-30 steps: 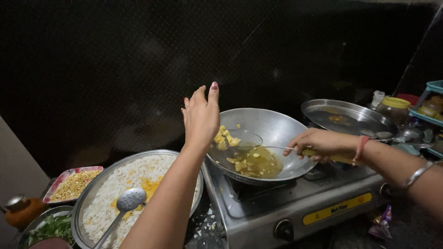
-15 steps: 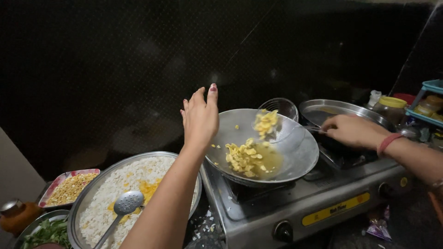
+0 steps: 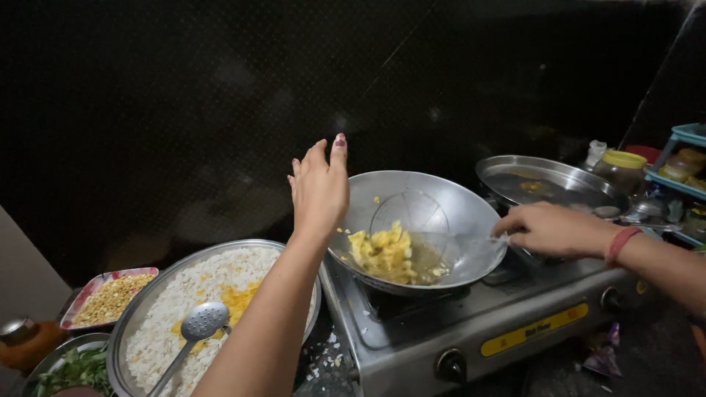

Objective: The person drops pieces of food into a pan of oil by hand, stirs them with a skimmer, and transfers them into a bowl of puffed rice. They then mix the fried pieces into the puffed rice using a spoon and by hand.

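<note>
**Steel wok with wire skimmer on a gas stove**

1 steel wok (image 3: 448, 220) sits tilted on the stove (image 3: 471, 323), holding oil and a heap of yellow fried flakes (image 3: 382, 254). 1 round wire skimmer (image 3: 410, 220) stands in the wok, just behind the flakes; its handle runs right to the right hand (image 3: 551, 229), which is closed around it. The left hand (image 3: 320, 187) hovers at the wok's left rim, fingers spread wide, holding nothing; whether it touches the rim cannot be told.

On the stove front: 1 long yellow label strip (image 3: 533, 331) and 2 dark knobs. Left of the stove: 1 large round tray of white flakes (image 3: 191, 294) with a perforated ladle (image 3: 198, 323) resting in it, 1 small red-rimmed tray of yellow grains (image 3: 110, 298), 1 bowl of chopped greens (image 3: 70, 367). Right rear: 1 steel pan (image 3: 548, 180), 1 yellow-lidded jar (image 3: 621, 167).
</note>
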